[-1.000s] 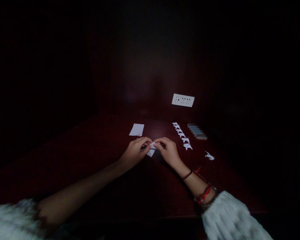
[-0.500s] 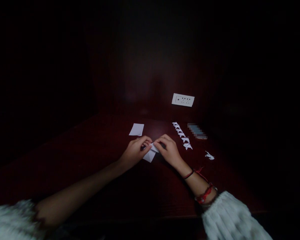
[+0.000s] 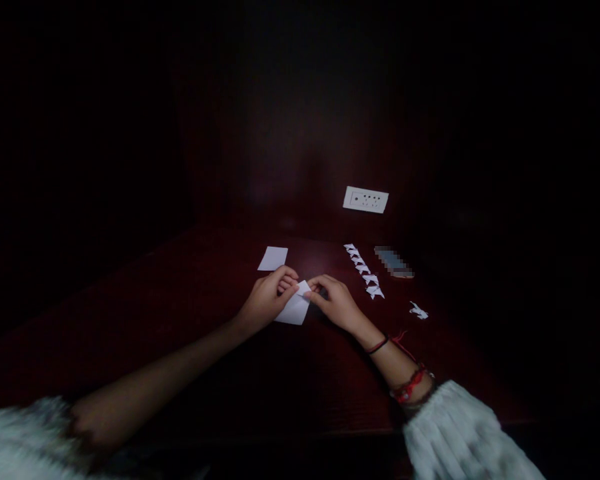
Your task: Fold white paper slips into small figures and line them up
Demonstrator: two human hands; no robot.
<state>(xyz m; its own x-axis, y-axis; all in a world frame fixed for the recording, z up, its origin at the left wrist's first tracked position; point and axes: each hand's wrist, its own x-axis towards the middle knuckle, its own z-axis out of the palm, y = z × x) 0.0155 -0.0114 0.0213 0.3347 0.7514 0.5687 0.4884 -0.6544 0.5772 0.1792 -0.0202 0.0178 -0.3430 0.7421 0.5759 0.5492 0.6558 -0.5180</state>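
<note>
Between my hands is a white sheet of paper (image 3: 294, 311) with its far part folded over, just above or on the dark red table. My left hand (image 3: 269, 297) is closed, its thumb and fingers pinching the left side of the fold. From the right, my right hand (image 3: 336, 301) pinches the paper's right edge between thumb and fingers. The fingertips hide parts of the fold. Just beyond my left hand lies flat white paper (image 3: 273, 258), perhaps a small stack.
To the right, several small folded paper pieces (image 3: 362, 268) lie in a slanting row. Past them is a blurred-out phone-like object (image 3: 394, 262). Nearer lies a crumpled-looking white paper scrap (image 3: 419, 311). A white socket plate (image 3: 365, 200) is on the back wall.
The paper in my hands has been shifted or refolded; its lower part now looks flatter and wider to the left. My right hand has moved slightly down.
</note>
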